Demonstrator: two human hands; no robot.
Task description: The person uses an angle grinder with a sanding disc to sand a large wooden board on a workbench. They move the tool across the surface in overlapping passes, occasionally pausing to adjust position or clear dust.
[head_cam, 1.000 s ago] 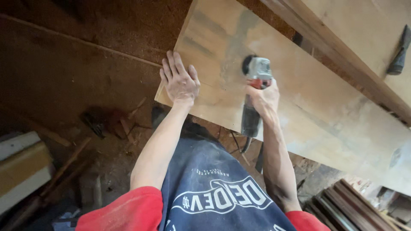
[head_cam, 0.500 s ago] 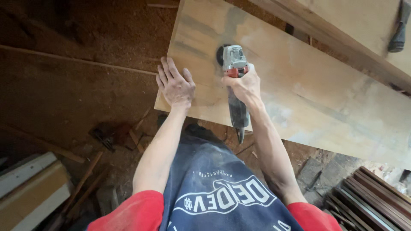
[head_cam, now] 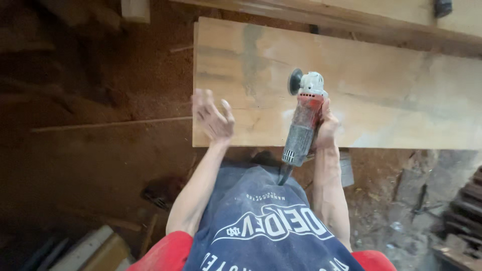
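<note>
Right hand (head_cam: 325, 125) grips angle grinder (head_cam: 304, 120) | left hand (head_cam: 213, 118) over wooden board (head_cam: 381, 95)

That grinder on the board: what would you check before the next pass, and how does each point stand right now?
1. Grip on the grinder: ok, the right hand is wrapped around its body.
2. Left hand clear of the disc: ok, it is well to the side, at the board's near left corner.
3. Left hand steadying the board: cannot tell, the hand is blurred and may be lifted off.
4. Disc flat on the board: cannot tell, the head hides the contact.
5. Cord free: cannot tell, only its start shows at the grinder's tail, over the apron.
6. Board supported: cannot tell, its underside is hidden.
</note>
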